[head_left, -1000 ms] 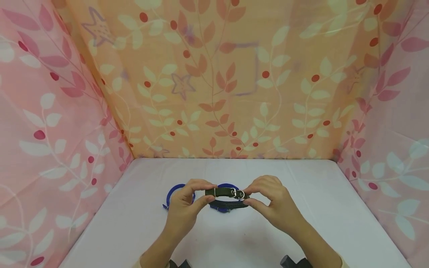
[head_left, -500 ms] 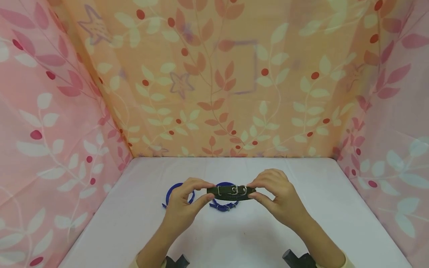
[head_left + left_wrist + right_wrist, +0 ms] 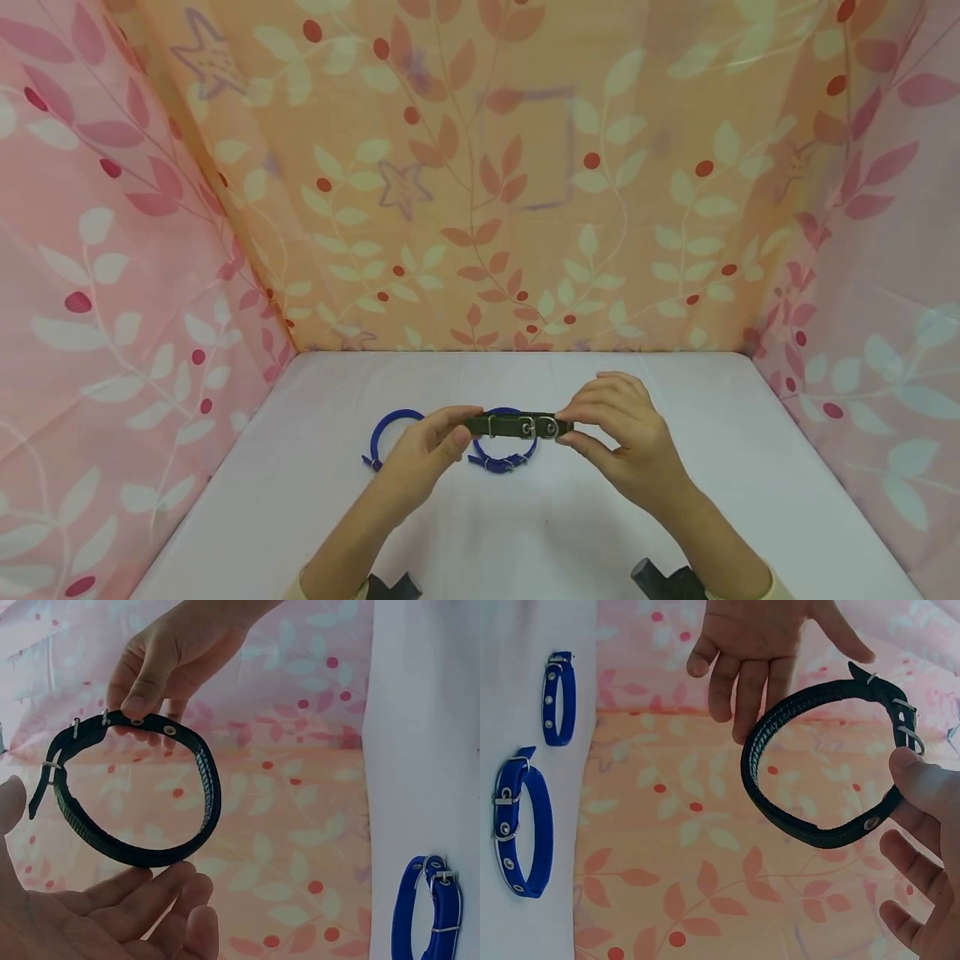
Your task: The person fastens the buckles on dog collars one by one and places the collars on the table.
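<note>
A dark green collar with a metal buckle and D-ring is held up above the table, buckled into a loop. My right hand pinches it by its right end; in the right wrist view, the thumb presses on the band near the D-ring. My left hand is at the other end. In the left wrist view, its fingers are extended beneath the loop, tips right at the band, and its thumb stands away. Eyelets show along the collar.
Two blue collars lie on the white table: one blue collar behind the green one, another blue collar to its left, partly hidden by my left hand. Patterned cloth walls enclose the back and sides. Dark devices sit at both wrists.
The green collar has moved slightly right and been levelled, its far side now hidden behind the front in the head view. My left hand's thumb and fingers have loosened from their pinch.
</note>
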`<state>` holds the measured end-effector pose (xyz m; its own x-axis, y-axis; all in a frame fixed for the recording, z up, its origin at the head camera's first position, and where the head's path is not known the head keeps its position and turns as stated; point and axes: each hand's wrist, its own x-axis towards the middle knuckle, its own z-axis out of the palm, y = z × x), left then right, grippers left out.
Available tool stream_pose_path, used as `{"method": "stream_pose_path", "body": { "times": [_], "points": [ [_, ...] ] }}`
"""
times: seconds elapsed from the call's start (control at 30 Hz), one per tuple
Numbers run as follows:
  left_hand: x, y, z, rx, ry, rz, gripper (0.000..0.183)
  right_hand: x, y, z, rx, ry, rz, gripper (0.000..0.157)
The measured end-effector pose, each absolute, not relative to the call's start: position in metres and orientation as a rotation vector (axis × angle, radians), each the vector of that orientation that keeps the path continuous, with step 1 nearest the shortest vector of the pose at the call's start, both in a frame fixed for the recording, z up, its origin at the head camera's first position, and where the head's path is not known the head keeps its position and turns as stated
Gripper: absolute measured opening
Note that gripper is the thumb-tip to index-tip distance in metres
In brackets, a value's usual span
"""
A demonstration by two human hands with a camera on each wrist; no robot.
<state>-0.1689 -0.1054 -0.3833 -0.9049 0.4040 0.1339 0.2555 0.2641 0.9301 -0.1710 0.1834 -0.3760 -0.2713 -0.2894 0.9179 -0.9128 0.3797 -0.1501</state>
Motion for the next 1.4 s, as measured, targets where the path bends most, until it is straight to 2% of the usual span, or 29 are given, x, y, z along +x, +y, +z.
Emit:
{"method": "stream_pose_path", "body": {
  "times": [0.07,0.27,0.47,0.57,0.67,0.73,0.8,1.0,1.4],
  "points": [
    [-0.168,-0.105,-0.382,0.616,2.353,1.720,0.068,-0.171,0.183,-0.375,1.077,-1.755,0.892,0.024],
    [-0.168,-0.105,-0.383,0.617,2.277,1.780,0.063,-0.172,0.184,-0.375,1.136,-1.751,0.907,0.025],
    [-0.167,-0.108,-0.384,0.780,2.300,1.816,0.058,-0.172,0.189,-0.377,1.152,-1.793,1.015,0.026],
    [-0.167,-0.108,-0.385,0.911,2.349,1.833,0.054,-0.170,0.191,-0.377,1.082,-1.896,1.049,0.037],
    [-0.167,-0.107,-0.386,1.006,2.371,1.880,0.054,-0.165,0.194,-0.377,0.942,-2.071,1.073,0.056],
    [-0.166,-0.107,-0.387,1.060,2.378,1.908,0.056,-0.162,0.195,-0.375,0.821,-2.202,1.087,0.069],
    [-0.166,-0.106,-0.387,1.101,2.391,1.924,0.061,-0.159,0.196,-0.374,0.708,-2.311,1.105,0.074],
    [-0.167,-0.105,-0.388,1.133,2.439,1.920,0.070,-0.157,0.196,-0.371,0.557,-2.439,1.196,0.070],
    [-0.171,-0.099,-0.393,1.006,2.522,1.919,0.073,-0.161,0.202,-0.371,0.620,-2.455,1.239,0.072]
  ]
}}
